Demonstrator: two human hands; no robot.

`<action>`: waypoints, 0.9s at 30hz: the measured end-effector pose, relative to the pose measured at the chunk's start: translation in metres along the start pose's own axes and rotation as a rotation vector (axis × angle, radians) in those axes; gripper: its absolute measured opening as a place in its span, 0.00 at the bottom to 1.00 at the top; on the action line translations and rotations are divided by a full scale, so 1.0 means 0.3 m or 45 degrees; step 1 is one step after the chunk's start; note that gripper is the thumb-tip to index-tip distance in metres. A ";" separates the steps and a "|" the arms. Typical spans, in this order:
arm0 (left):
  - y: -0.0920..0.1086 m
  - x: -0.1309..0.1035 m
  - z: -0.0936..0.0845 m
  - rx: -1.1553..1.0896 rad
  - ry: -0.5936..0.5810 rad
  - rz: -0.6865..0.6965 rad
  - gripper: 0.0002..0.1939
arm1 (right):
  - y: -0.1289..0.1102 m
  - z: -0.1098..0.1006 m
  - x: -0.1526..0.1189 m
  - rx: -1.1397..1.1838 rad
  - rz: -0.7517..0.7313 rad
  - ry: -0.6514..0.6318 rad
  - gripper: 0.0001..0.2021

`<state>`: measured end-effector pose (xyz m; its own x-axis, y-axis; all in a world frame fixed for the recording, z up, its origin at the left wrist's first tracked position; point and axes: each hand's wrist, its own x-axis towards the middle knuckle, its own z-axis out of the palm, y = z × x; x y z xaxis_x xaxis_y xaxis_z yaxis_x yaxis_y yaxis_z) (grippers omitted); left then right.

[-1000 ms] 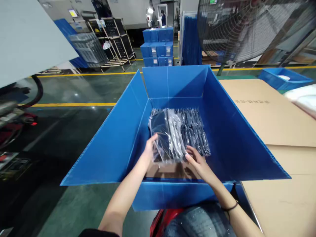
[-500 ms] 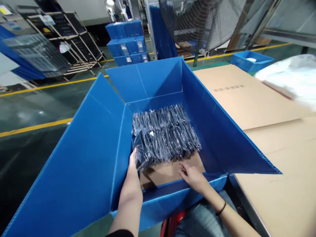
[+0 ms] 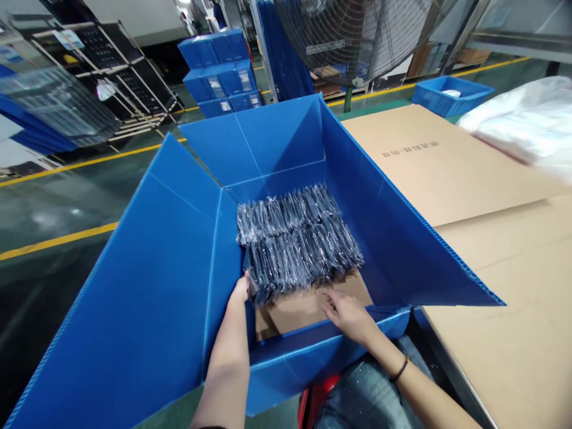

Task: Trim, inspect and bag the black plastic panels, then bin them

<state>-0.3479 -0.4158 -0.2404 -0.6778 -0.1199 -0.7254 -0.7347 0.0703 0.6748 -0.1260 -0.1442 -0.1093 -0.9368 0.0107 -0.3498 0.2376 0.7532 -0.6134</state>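
Inside a large blue corrugated plastic box (image 3: pixel 179 250), two rows of dark flat pieces in clear plastic bags stand on edge, packed closely: the back row (image 3: pixel 286 211) and the front row (image 3: pixel 304 253). My left hand (image 3: pixel 242 288) is between the box's left wall and the front row, touching the bagged piece at that end; most of its fingers are hidden. My right hand (image 3: pixel 342 310) hovers over the brown cardboard (image 3: pixel 286 313) at the box's bottom, just in front of the row. Its fingers are loosely bent and apart, holding nothing.
The box's flaps stand spread outward. To the right lie cardboard sheets (image 3: pixel 447 161), with a white plastic bag (image 3: pixel 527 119) and a blue bin (image 3: pixel 451 98) beyond. A big fan (image 3: pixel 357 36), stacked blue boxes (image 3: pixel 218 68) and a rack (image 3: pixel 120 71) are farther back.
The end bagged piece at my left hand, leaning with its face showing before, now stands closer against the front row. My right hand has barely moved. The view has shifted slightly.
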 end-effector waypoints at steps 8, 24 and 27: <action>0.121 0.001 -0.024 0.682 0.328 0.301 0.18 | -0.015 -0.017 -0.011 -0.001 0.010 -0.012 0.19; 0.019 -0.037 0.028 1.058 0.388 0.338 0.33 | -0.017 -0.019 -0.012 -0.018 0.007 -0.014 0.19; 0.016 -0.024 0.006 0.898 0.278 0.352 0.26 | -0.015 -0.017 -0.011 -0.027 0.007 -0.005 0.18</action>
<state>-0.3466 -0.4129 -0.2322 -0.8712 -0.1933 -0.4514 -0.4354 0.7291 0.5281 -0.1252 -0.1442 -0.1019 -0.9345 0.0123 -0.3556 0.2370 0.7670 -0.5962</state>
